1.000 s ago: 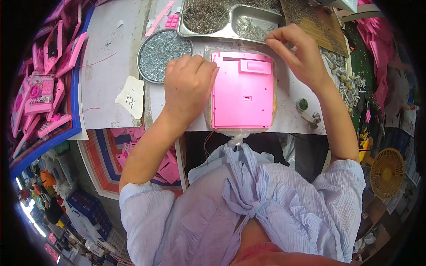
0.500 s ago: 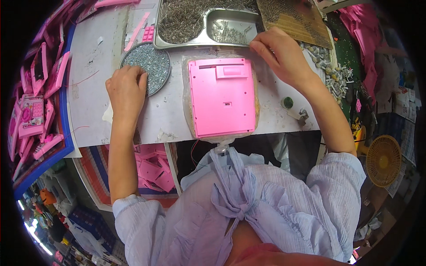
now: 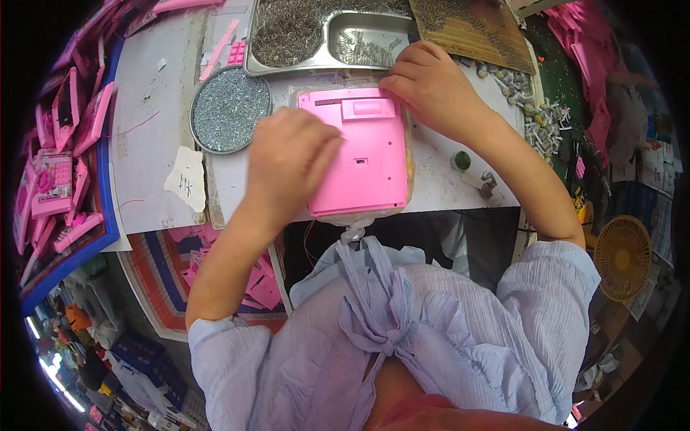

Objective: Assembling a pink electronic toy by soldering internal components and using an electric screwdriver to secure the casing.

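Note:
A pink plastic housing [image 3: 353,169] lies flat on a plastic-wrapped pad on the table before me, with small holes and a raised block near its far edge. My left hand [image 3: 289,154], slightly blurred, is over the housing's left side with its fingers curled together; anything in them is hidden. At the far right corner of the housing is my right hand [image 3: 431,90], fingers bent and thumb and fingertips pressed together. What it pinches, if anything, is too small to make out. A round dish [image 3: 192,118] full of small silvery screws stands left of the housing.
Beyond the housing, a metal tray [image 3: 323,66] holds many small springs. Cardboard [image 3: 467,36] with more small metal parts lies beside it. Small parts [image 3: 539,122] are heaped at right. Pink housings fill a blue-edged bin [image 3: 108,215] at left. A torn paper piece [image 3: 187,179] lies nearby.
My left hand has moved right from the screw dish to over the pink housing. My right hand has shifted slightly left, from the tray's edge to the housing's far right corner.

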A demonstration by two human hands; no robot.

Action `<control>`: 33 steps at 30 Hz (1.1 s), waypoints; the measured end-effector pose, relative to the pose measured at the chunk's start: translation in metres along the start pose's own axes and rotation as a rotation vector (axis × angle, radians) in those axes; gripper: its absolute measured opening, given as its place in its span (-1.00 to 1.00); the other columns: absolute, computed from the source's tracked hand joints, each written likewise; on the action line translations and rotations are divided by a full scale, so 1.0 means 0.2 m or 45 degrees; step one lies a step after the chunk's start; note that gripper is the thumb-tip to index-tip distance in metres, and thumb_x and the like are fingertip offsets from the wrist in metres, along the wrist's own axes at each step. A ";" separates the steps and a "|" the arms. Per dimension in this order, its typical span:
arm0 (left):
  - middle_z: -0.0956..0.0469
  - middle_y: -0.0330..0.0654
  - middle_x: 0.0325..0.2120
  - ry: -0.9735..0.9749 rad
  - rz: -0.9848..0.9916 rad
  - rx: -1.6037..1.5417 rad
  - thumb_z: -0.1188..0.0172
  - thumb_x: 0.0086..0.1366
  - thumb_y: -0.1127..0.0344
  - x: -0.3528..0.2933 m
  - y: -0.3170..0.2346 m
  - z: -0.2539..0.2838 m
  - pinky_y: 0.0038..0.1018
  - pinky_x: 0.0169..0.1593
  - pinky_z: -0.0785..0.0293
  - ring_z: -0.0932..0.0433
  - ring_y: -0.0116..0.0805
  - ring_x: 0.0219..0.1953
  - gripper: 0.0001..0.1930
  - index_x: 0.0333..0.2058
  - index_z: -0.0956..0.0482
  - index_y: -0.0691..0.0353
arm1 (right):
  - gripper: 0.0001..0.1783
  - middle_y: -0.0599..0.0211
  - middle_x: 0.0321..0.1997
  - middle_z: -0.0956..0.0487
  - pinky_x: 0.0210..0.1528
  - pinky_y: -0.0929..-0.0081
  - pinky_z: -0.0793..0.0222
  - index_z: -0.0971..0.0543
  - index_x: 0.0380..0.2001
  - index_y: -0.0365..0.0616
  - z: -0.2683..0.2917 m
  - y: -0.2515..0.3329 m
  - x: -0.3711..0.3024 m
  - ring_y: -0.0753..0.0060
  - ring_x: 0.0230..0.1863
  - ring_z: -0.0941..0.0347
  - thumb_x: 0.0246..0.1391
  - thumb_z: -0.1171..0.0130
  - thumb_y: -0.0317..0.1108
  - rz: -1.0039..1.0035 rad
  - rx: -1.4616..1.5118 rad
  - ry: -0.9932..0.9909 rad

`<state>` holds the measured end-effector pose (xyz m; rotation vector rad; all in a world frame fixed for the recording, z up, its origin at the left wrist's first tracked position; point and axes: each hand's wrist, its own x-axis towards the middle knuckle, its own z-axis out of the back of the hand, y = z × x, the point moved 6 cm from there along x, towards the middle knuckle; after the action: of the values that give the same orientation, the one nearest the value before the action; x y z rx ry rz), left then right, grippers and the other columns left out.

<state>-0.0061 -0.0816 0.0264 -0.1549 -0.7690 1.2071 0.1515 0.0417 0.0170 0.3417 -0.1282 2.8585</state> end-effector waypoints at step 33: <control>-0.60 -0.22 -0.42 -0.008 0.680 0.418 -0.37 0.17 0.27 -0.21 0.61 0.23 -0.19 -0.13 -0.36 -0.57 -0.17 -0.24 -0.90 -0.41 -0.71 0.14 | -0.90 0.50 -0.36 -0.63 -0.05 0.30 -0.39 -0.72 -0.46 -0.02 -0.26 0.36 0.81 0.29 -0.08 -0.46 -0.07 -0.28 -0.31 0.255 0.063 0.010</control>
<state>-0.1354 -0.0859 -0.0199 -0.0862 -0.5361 1.8238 -0.0312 0.0178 0.0018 0.3458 -0.0950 3.0653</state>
